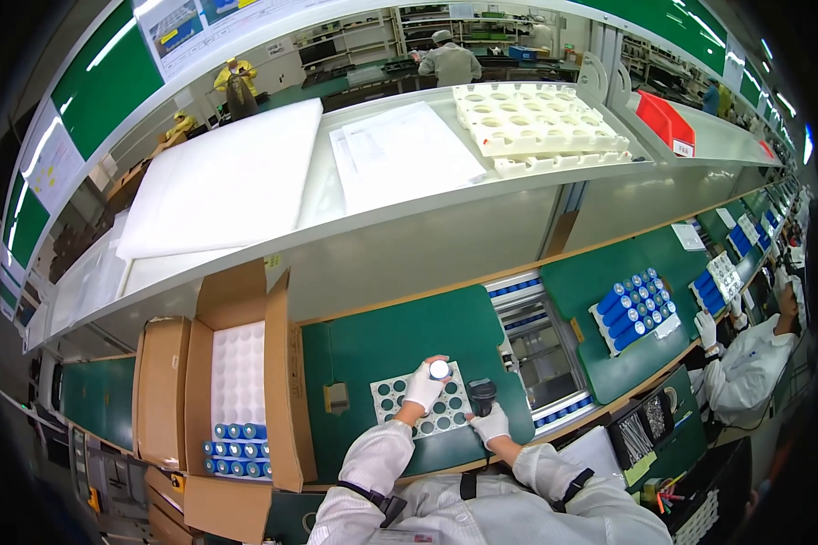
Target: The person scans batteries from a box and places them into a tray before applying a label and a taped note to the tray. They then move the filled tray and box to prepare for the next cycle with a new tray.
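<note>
Over the white cell holder (379, 389), a flat plate with rows of round holes, my left hand (421, 389) is closed on a battery cell. The pale round end of that battery cell (439, 370) faces up; its body is mostly hidden by my gloved fingers. My right hand (490, 426), also in a white glove, is closed around the handle of a black handheld scanner (483, 391) just right of the holder. The scanner's head is close to the holder's right edge. Holder and hands are above a green mat (359, 332).
Left stands an open carton (290, 391) with blue cells (236, 450) and a white insert. A roller conveyor (554, 363) lies to the right, then a block of blue cells (634, 312). A shelf (364, 218) spans above. A co-worker (750, 368) sits far right.
</note>
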Tool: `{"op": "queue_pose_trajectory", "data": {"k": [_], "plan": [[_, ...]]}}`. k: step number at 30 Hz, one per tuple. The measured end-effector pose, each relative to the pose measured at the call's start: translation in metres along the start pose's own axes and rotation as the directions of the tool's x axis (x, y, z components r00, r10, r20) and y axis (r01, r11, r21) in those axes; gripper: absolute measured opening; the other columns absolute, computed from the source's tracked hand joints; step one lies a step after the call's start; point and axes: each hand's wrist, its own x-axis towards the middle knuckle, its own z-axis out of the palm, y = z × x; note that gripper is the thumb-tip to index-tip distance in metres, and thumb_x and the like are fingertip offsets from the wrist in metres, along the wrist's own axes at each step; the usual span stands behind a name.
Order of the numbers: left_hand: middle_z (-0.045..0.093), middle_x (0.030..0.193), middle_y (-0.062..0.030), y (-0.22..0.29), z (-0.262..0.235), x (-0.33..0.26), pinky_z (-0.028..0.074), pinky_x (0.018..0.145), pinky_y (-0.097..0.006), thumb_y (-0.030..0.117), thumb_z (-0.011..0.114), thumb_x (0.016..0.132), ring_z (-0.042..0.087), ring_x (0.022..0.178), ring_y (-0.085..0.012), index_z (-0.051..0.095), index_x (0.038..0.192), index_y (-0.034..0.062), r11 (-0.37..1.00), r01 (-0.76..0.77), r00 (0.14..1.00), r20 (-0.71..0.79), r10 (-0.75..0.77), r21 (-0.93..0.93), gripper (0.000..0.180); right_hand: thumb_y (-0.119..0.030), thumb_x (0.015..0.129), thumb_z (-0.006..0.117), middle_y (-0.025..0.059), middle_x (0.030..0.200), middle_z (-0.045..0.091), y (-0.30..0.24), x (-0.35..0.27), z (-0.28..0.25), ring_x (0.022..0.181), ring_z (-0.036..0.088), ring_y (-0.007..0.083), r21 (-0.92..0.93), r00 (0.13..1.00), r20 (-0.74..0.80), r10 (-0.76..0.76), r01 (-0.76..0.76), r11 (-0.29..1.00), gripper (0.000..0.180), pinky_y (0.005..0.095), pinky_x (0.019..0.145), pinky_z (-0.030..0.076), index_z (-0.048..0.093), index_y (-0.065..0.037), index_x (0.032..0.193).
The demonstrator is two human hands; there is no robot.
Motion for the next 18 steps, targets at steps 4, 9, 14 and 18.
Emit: {"op": "queue_pose_trajectory", "data": {"k": [4,9,14,18], "plan": [[0.068,0.097,-0.0069,0.007,0.008,0.008,0.05,0.081,-0.029,0.002,0.077,0.076,0.065,0.089,-0.0166,0.062,0.115,0.0121,0.995,0.077,0.996,0.028,-0.079,0.068,0.044,-0.028,0.063,0.087,0.0173,0.092,0.07,-0.007,-0.004,-0.002,0.084,0.069,0.032,-0.072,0.997,-0.056,-0.05,0.046,0.996,0.059,0.0366,0.076,0.053,0.06,0.001,0.107],[0.066,0.097,-0.0059,0.013,0.01,0.015,0.049,0.081,-0.029,0.003,0.077,0.076,0.063,0.087,-0.0163,0.063,0.112,0.0099,0.989,0.107,0.994,0.013,-0.109,0.101,0.04,-0.025,0.064,0.086,0.0179,0.094,0.071,-0.011,-0.007,-0.005,0.087,0.069,0.032,-0.047,0.998,-0.053,-0.037,0.035,0.998,0.058,0.0368,0.077,0.053,0.061,0.001,0.109],[0.069,0.099,-0.0102,0.008,0.009,0.015,0.051,0.081,-0.033,0.006,0.08,0.073,0.067,0.088,-0.0224,0.061,0.115,0.0103,0.991,0.089,0.996,0.016,-0.091,0.098,0.046,-0.026,0.064,0.085,0.0196,0.095,0.07,-0.013,-0.009,-0.004,0.089,0.068,0.0353,-0.101,0.997,-0.047,-0.066,0.061,0.993,0.058,0.0389,0.078,0.053,0.059,0.0,0.109],[0.069,0.102,-0.0143,0.014,0.013,0.012,0.051,0.083,-0.036,0.009,0.08,0.073,0.067,0.094,-0.0292,0.06,0.115,0.009,0.969,0.076,0.997,0.006,-0.08,0.234,0.047,-0.025,0.065,0.085,0.0198,0.095,0.07,-0.009,-0.008,-0.006,0.089,0.068,0.036,-0.094,0.996,-0.048,-0.071,0.067,0.993,0.058,0.0395,0.078,0.053,0.059,0.0,0.11]]}}
